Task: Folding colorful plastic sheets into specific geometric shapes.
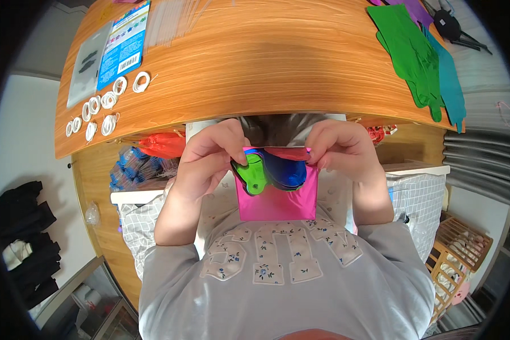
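Both hands hold up a shiny pink foil piece (276,211) in front of my chest, below the table's near edge. My left hand (212,156) is closed on its upper left corner, with the thumb against a bright green foil piece (255,174). My right hand (343,147) pinches the upper right corner between thumb and fingers. Beside the green piece, a dark blue foil piece (288,171) bulges in a rounded shape over the pink. Whether the pink foil is a pouch or a folded sheet I cannot tell.
On the wooden table (255,62) lie several white ribbon coils (109,100), a blue printed card (124,45) and clear plastic sticks (170,20). Flat green foil (408,54) and teal foil (450,85) lie at the right. A red plastic bag (161,145) sits below the table, left.
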`<state>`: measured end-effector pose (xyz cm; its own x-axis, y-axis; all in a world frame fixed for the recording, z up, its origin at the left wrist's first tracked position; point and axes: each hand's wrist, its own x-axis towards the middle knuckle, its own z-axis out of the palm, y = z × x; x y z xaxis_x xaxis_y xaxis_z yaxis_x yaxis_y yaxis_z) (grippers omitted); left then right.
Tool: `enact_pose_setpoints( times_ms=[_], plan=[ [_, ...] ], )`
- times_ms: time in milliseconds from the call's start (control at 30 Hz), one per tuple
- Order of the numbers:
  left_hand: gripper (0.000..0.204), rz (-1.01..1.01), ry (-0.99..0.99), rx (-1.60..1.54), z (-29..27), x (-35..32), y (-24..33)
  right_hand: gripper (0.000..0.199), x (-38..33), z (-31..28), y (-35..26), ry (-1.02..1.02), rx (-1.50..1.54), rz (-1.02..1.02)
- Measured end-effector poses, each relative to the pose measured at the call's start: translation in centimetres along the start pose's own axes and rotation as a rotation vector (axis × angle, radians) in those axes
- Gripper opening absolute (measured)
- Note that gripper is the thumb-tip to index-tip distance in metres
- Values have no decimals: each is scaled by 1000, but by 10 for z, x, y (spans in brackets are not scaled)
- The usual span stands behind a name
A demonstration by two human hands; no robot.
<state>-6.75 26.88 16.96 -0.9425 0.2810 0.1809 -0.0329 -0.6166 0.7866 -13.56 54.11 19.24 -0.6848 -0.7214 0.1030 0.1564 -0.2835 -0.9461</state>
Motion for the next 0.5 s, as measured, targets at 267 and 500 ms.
enact_pose_setpoints(
  times_ms=[267, 500],
  plan=[
    [22, -63, -162, 196, -3, 6, 31, 14, 4, -2, -20, -36, -315, -73],
    [30, -19, -350, 479, -21, 17, 51, 15, 7, -1, -31, -135, -709, -404]
  ],
)
